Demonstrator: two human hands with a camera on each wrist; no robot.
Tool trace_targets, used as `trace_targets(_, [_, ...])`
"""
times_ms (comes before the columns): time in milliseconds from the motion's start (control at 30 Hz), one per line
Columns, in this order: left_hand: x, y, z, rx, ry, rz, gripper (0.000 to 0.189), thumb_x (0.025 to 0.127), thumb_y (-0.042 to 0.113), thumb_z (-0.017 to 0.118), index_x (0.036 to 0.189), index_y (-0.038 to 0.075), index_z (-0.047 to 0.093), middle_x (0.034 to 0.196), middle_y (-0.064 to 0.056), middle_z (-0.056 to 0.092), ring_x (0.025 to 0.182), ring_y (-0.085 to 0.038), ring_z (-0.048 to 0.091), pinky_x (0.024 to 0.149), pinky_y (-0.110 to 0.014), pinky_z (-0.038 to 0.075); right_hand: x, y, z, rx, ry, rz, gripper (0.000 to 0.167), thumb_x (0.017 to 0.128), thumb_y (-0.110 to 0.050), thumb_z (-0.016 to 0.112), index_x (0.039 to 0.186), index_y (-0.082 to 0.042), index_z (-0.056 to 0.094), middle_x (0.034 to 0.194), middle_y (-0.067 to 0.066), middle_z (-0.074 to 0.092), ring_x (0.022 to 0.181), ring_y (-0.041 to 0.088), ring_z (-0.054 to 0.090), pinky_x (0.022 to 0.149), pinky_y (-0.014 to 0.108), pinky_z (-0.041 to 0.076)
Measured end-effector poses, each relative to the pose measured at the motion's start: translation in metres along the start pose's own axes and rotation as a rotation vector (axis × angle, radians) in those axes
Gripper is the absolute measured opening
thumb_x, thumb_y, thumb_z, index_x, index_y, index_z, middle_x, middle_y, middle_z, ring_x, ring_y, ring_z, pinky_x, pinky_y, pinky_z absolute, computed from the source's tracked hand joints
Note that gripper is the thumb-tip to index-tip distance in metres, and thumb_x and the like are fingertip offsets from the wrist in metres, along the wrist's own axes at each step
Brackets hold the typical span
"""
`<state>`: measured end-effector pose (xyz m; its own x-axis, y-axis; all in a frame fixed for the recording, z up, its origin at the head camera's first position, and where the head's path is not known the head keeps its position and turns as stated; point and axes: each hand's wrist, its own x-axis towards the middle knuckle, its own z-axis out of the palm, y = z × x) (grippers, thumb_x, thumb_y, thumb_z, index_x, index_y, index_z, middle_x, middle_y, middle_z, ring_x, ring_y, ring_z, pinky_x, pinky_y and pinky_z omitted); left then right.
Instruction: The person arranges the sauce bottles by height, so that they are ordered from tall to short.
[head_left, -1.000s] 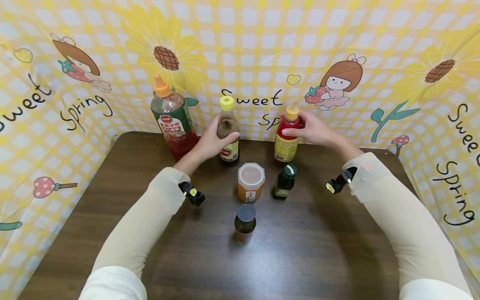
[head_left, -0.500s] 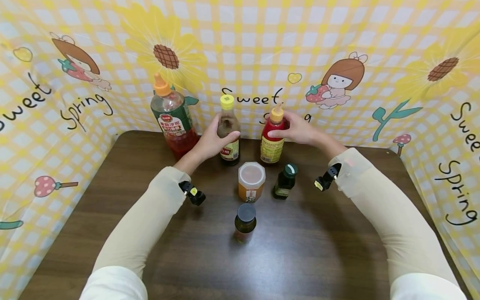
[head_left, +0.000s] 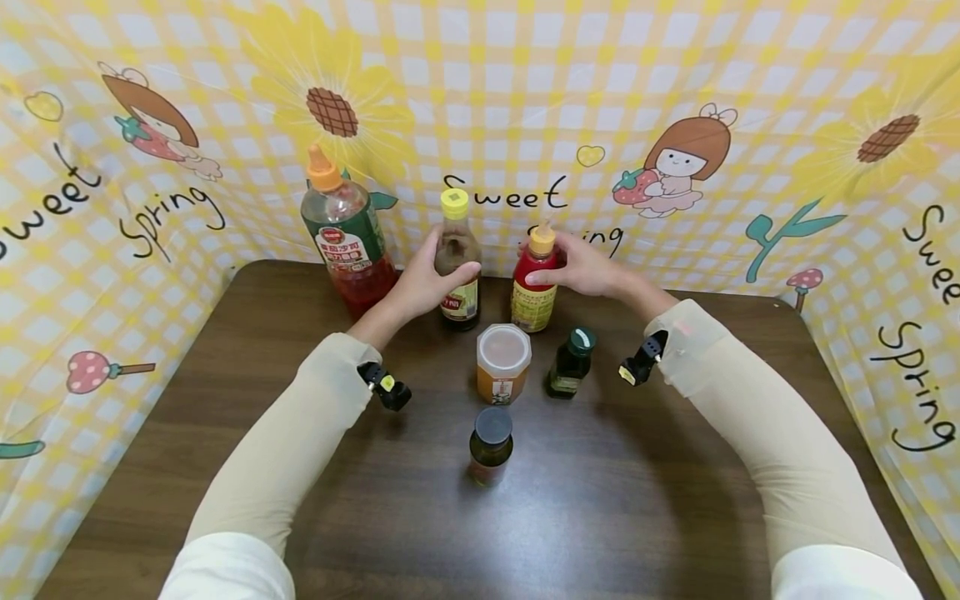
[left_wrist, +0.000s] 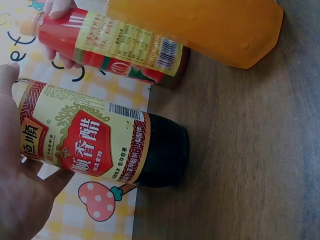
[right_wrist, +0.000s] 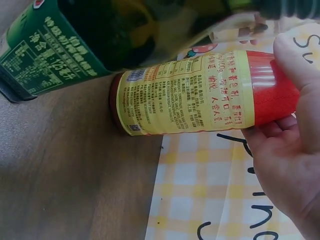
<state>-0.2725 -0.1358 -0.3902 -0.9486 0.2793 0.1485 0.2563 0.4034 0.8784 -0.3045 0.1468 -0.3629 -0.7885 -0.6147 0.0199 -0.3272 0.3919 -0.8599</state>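
Note:
At the back of the table my left hand [head_left: 427, 282] grips a vinegar bottle [head_left: 460, 304] with a yellow cap round its upper body. The left wrist view shows its cream and red label [left_wrist: 90, 137] and dark base. To the right of it, my right hand [head_left: 581, 265] holds a red ketchup squeeze bottle [head_left: 533, 307] with a yellow label and orange nozzle cap, thumb across its front. The ketchup bottle is upright at the table's back edge, a small gap from the vinegar bottle. In the right wrist view, the ketchup bottle [right_wrist: 185, 95] lies partly behind a green bottle.
A large ketchup bottle [head_left: 348, 250] stands at the back left, close to my left forearm. In front of the held bottles are an orange jar with a white lid [head_left: 503, 367], a small dark green bottle [head_left: 570, 367] and a dark-capped jar [head_left: 491, 450]. A checked cloth [head_left: 480, 108] hangs behind.
My right hand has moved left with the ketchup bottle, bringing it nearer to the vinegar bottle. The left hand and the vinegar bottle have stayed where they were.

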Motion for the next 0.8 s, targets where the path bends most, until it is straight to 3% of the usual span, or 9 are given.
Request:
trace_targets(467, [0.0007,-0.0012,0.0009,0.003,0.007,0.008,0.075,0.097,0.041,0.069,0.155,0.012,0.031,0.146,-0.012,0.044,0.141,-0.027,0.039,0.116,-0.052,0.031,-0.0019,0.0030,0.0006,-0.010,-0.016,0.009,0.058,0.093,-0.004,0.074,0.145,0.003,0.047,0.150,0.020,0.050,0.136,0.034,0.048,0.113,0.050,0.037])
trace_targets(800, [0.0011,-0.0035,0.0011,-0.004,0.013,0.007,0.070,0.098,0.031,0.070,0.154,0.012,0.032,0.148,-0.013,0.043,0.143,-0.029,0.037,0.116,-0.055,0.030,-0.0031,-0.0020,0.0003,-0.056,-0.030,0.050,0.068,0.095,-0.013,0.074,0.152,-0.001,0.040,0.150,0.018,0.048,0.136,0.032,0.048,0.113,0.049,0.037])
